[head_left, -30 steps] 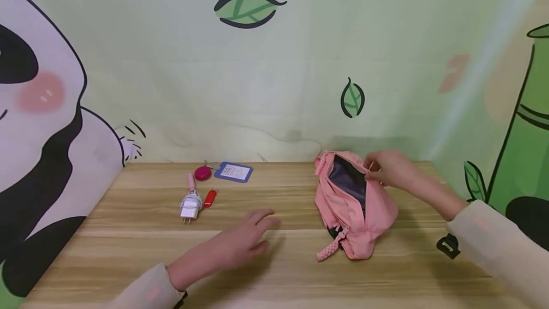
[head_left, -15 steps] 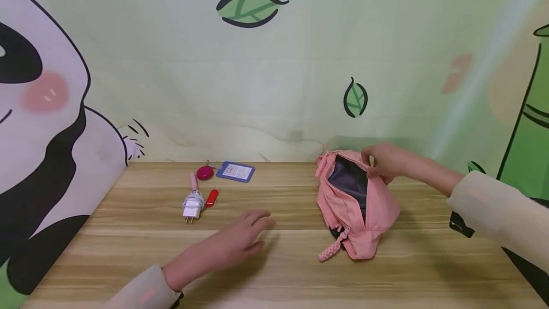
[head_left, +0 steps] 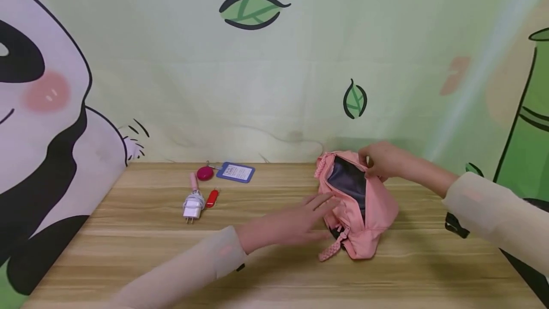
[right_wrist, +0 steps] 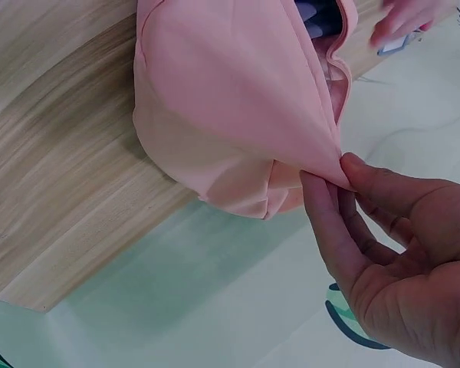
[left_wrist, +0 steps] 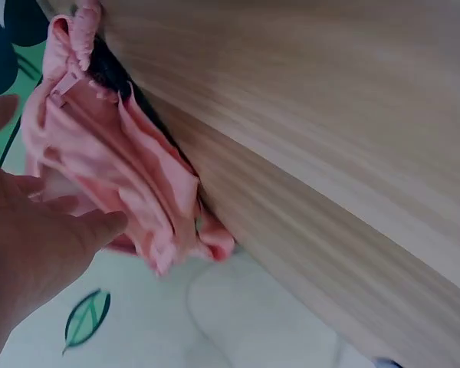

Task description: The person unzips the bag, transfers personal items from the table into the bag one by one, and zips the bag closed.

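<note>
A pink fabric bag lies unzipped on the right of the table, its dark lining showing through the gap. My right hand pinches the far right edge of the opening between thumb and fingers, as the right wrist view shows closely. With fingers extended, my left hand hovers at the bag's left side, holding nothing; whether it touches the fabric I cannot tell. In the left wrist view, that hand reaches toward the pink bag. A braided pink zipper pull hangs at the near end.
On the left of the wooden table lie a white plug charger with wound cable, a red flash-drive-like item, a round crimson item and a blue card holder. A printed cloth backdrop stands behind.
My left hand has moved right across the table to the bag's left side. My right hand keeps its pinch on the bag's edge, which has barely shifted.
</note>
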Demonstrator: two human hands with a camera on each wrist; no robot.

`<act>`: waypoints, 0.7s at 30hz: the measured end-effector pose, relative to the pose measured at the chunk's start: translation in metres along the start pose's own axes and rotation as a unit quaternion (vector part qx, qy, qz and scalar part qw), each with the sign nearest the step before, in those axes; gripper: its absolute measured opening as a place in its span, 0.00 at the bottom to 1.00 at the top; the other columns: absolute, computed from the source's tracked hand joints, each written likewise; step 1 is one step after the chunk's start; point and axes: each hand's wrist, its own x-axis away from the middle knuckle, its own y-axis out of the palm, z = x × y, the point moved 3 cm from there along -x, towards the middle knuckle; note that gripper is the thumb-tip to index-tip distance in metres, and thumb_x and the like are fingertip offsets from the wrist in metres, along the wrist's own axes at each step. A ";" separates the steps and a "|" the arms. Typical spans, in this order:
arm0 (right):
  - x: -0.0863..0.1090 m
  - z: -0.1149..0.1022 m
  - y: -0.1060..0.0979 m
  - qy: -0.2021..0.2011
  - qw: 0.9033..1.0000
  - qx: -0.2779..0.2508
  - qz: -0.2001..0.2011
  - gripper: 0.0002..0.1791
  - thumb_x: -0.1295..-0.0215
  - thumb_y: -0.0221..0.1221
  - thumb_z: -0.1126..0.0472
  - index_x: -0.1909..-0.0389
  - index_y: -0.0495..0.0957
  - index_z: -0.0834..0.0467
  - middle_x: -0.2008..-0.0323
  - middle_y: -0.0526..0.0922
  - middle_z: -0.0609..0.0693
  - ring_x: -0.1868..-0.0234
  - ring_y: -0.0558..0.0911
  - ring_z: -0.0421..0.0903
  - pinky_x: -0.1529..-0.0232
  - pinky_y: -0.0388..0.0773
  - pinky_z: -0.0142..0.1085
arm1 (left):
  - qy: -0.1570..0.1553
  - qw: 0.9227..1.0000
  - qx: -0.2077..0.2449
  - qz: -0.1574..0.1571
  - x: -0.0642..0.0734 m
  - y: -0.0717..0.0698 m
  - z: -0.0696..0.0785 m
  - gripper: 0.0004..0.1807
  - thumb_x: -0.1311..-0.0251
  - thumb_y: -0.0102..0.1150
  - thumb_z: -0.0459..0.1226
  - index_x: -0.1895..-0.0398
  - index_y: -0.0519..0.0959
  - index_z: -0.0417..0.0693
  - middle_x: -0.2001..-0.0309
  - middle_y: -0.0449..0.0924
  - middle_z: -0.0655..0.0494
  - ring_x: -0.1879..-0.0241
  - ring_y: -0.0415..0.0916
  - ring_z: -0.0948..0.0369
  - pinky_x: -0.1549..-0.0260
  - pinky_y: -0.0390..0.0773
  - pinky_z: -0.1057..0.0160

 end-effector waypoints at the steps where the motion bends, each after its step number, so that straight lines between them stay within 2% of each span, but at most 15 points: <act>1: 0.000 0.001 0.000 0.002 1.000 0.000 -0.001 0.09 0.38 0.65 0.71 0.69 0.73 0.60 0.73 0.78 0.52 0.78 0.80 0.43 0.76 0.82 0.35 | 0.006 1.000 -0.002 -0.009 -0.009 0.002 0.002 0.41 0.24 0.45 0.56 0.17 0.42 0.57 0.17 0.39 0.52 0.19 0.39 0.50 0.25 0.52 0.54; 5: 0.002 0.005 0.000 0.008 1.000 -0.011 -0.006 0.09 0.37 0.65 0.71 0.68 0.74 0.61 0.72 0.81 0.53 0.77 0.81 0.43 0.75 0.83 0.35 | 0.026 0.999 -0.029 -0.037 -0.034 0.010 0.007 0.39 0.23 0.38 0.59 0.17 0.43 0.59 0.17 0.36 0.55 0.19 0.33 0.51 0.23 0.44 0.53; 9: 0.003 0.009 -0.003 0.005 0.999 -0.035 -0.004 0.08 0.37 0.64 0.72 0.67 0.73 0.62 0.73 0.82 0.54 0.77 0.82 0.43 0.74 0.84 0.37 | 0.036 0.996 -0.065 -0.044 -0.045 0.016 0.007 0.35 0.23 0.40 0.58 0.19 0.54 0.57 0.18 0.45 0.54 0.19 0.39 0.52 0.24 0.48 0.50; 15: 0.009 0.010 -0.013 0.003 0.999 -0.042 0.008 0.08 0.35 0.64 0.71 0.68 0.73 0.64 0.73 0.84 0.55 0.77 0.84 0.45 0.74 0.84 0.39 | 0.053 0.995 -0.080 -0.041 -0.051 0.017 0.007 0.31 0.25 0.49 0.56 0.26 0.65 0.53 0.23 0.54 0.50 0.24 0.55 0.56 0.27 0.57 0.61; 18: 0.009 0.010 -0.012 0.007 0.999 -0.051 0.005 0.07 0.35 0.64 0.71 0.67 0.74 0.64 0.72 0.84 0.56 0.76 0.85 0.45 0.73 0.85 0.40 | 0.049 0.995 -0.075 -0.047 -0.050 0.017 0.007 0.30 0.26 0.51 0.55 0.27 0.66 0.54 0.24 0.55 0.49 0.26 0.58 0.56 0.29 0.61 0.63; 21: 0.007 0.011 -0.007 0.006 0.999 -0.051 -0.001 0.07 0.36 0.65 0.70 0.67 0.74 0.64 0.71 0.82 0.56 0.76 0.84 0.45 0.72 0.85 0.39 | 0.045 0.993 -0.086 -0.060 -0.047 0.017 0.007 0.30 0.26 0.52 0.53 0.25 0.64 0.56 0.23 0.54 0.50 0.25 0.57 0.55 0.29 0.62 0.62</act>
